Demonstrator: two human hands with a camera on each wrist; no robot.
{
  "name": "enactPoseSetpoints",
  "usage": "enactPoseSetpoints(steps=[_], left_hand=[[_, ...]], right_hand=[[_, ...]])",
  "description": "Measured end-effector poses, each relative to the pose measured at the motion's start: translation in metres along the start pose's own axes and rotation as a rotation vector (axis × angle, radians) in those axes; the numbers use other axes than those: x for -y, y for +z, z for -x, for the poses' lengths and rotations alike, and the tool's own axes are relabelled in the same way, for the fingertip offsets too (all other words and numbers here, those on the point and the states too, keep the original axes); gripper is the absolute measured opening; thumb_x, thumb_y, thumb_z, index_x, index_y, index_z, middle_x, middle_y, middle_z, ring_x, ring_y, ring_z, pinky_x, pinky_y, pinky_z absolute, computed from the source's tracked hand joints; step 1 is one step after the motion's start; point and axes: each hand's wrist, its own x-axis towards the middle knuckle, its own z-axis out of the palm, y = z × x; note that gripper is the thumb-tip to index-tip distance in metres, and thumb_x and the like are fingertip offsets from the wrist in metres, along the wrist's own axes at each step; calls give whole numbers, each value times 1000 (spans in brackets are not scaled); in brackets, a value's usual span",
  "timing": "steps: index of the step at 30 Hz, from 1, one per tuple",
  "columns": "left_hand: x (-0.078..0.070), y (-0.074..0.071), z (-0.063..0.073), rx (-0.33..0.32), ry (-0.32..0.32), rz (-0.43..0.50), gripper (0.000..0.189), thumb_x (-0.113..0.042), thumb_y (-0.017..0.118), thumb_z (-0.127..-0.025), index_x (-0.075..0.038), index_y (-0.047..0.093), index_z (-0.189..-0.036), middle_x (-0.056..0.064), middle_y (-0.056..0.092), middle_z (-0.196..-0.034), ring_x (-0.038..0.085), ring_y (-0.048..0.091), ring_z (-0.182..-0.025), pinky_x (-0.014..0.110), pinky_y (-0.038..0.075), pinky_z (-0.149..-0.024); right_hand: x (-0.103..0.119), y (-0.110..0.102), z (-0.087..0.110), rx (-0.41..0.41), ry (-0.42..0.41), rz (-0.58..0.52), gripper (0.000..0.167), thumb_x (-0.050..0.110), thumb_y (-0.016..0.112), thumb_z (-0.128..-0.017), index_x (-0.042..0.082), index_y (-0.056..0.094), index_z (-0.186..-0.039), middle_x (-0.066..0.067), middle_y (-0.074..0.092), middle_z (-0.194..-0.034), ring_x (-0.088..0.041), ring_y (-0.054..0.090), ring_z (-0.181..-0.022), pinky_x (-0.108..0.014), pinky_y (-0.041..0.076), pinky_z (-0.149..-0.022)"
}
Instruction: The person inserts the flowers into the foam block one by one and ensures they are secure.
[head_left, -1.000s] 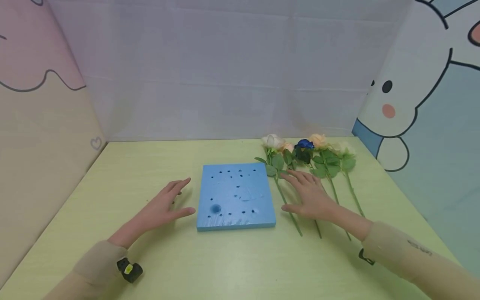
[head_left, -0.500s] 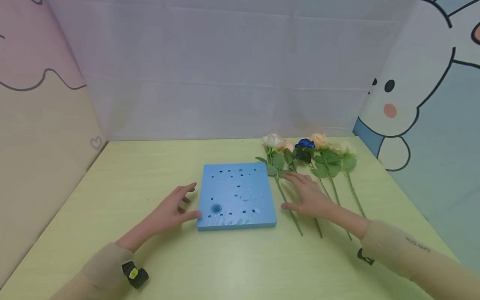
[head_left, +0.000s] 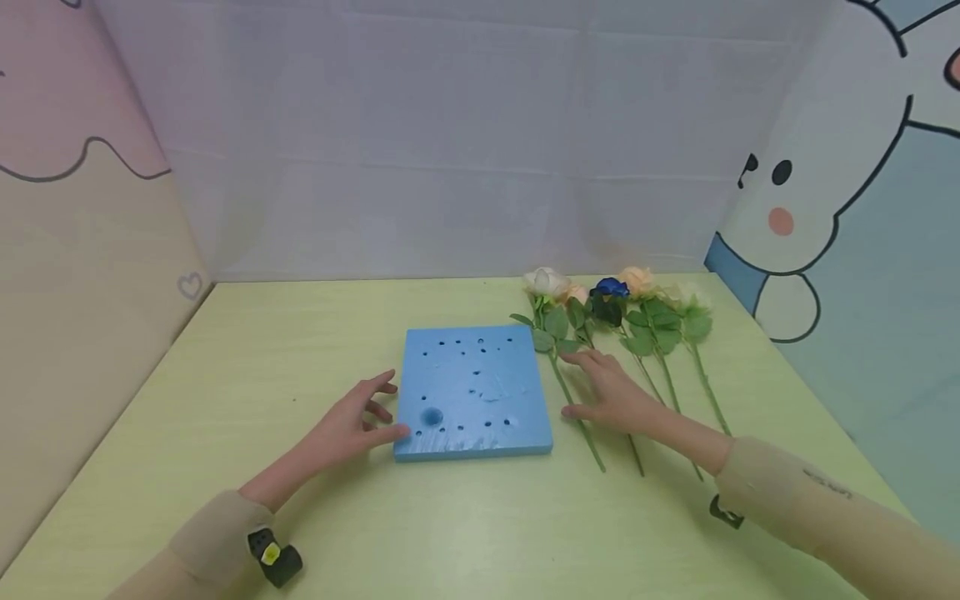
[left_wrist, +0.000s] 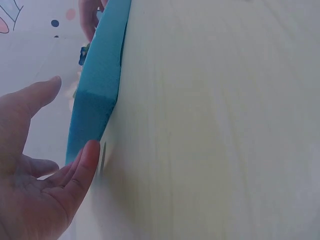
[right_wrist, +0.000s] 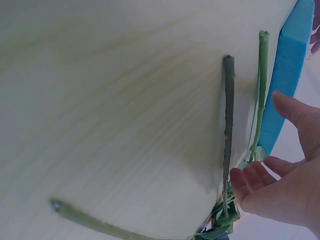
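Observation:
A flat blue foam board point(head_left: 472, 367) dotted with small holes lies on the table. At its left edge is my left hand point(head_left: 348, 429), fingers loosely bent and thumb over the near left corner; in the left wrist view the fingers point(left_wrist: 82, 175) are beside the foam's side. My right hand point(head_left: 618, 400) hovers over the stems of several artificial roses, just right of the board, holding nothing. A white rose point(head_left: 546, 283) lies leftmost, with a blue rose point(head_left: 611, 287) and a peach rose point(head_left: 636, 282) further right. In the right wrist view a green stem point(right_wrist: 262, 85) runs alongside the foam.
The pale yellow-green table point(head_left: 480, 533) reaches back to a white cloth wall point(head_left: 450, 150). Cartoon-printed panels stand on both sides, one with a white figure point(head_left: 817, 183) at the right. Stem ends point toward the near side.
My left hand has moved right and slightly toward me, from beside the board up to its left edge. The right hand has shifted very little. The board and roses have stayed in place.

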Motion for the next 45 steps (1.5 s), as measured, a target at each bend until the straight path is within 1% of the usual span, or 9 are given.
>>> enactPoseSetpoints(steps=[7, 12, 17, 22, 26, 32, 36, 40, 45], left_hand=[[0, 5, 0, 16, -34, 20, 92, -34, 79, -83, -6, 28, -154, 16, 53, -140, 20, 64, -103, 29, 56, -83], [-1, 6, 2, 12, -68, 26, 93, -33, 81, -81, -8, 29, -154, 14, 54, -137, 19, 64, -102, 27, 55, -82], [-1, 7, 2, 15, -81, 43, 94, -35, 81, -80, -11, 29, -154, 14, 52, -138, 18, 63, -102, 27, 54, -82], [2, 12, -1, 16, -90, 59, 95, -36, 82, -80, -13, 29, -155, 12, 53, -138, 16, 63, -101, 26, 51, -80], [5, 14, -2, 12, -81, 58, 95, -35, 82, -80, -15, 28, -156, 12, 54, -135, 15, 63, -100, 24, 51, -79], [5, 14, -1, 28, -47, 73, 98, -30, 81, -81, -20, 22, -158, 15, 53, -135, 17, 63, -98, 24, 50, -78], [4, 12, 1, 39, -56, 74, 95, -30, 81, -82, -19, 24, -158, 15, 52, -137, 16, 62, -99, 23, 49, -79], [3, 10, 1, 39, -50, 74, 93, -30, 80, -82, -18, 26, -157, 15, 51, -138, 17, 62, -100, 24, 48, -79], [6, 9, 3, 42, -32, 85, 93, -31, 79, -83, -18, 26, -157, 16, 51, -137, 16, 62, -99, 24, 48, -80]], right_hand=[[0, 0, -2, 18, -21, -19, 75, 25, 77, -85, -2, 42, -145, -22, 53, -132, -38, 55, -115, -53, 49, -93], [1, -1, -5, 42, -9, -57, 73, 23, 77, -86, -4, 42, -144, -21, 56, -126, -33, 60, -107, -46, 52, -89], [1, -1, -6, 62, 16, -88, 71, 21, 77, -85, -7, 43, -142, -22, 60, -122, -31, 63, -102, -45, 53, -89], [0, 0, -6, 92, 46, -123, 71, 22, 78, -85, -7, 45, -141, -20, 61, -119, -29, 63, -103, -44, 53, -90], [-1, 0, -6, 108, 58, -144, 71, 22, 78, -85, -8, 45, -140, -20, 61, -118, -29, 62, -103, -44, 52, -90], [-4, 3, -11, 134, 87, -149, 70, 23, 79, -84, -9, 48, -138, -17, 62, -114, -27, 61, -102, -43, 52, -90], [-3, 5, -14, 142, 92, -159, 70, 21, 79, -83, -9, 48, -138, -14, 63, -110, -24, 60, -100, -41, 51, -88], [-2, 6, -17, 138, 102, -171, 69, 16, 79, -82, -9, 47, -138, -13, 62, -107, -22, 60, -97, -39, 51, -85], [2, 8, -20, 137, 131, -188, 69, 13, 80, -81, -9, 48, -138, -12, 62, -106, -22, 61, -97, -36, 52, -83]])
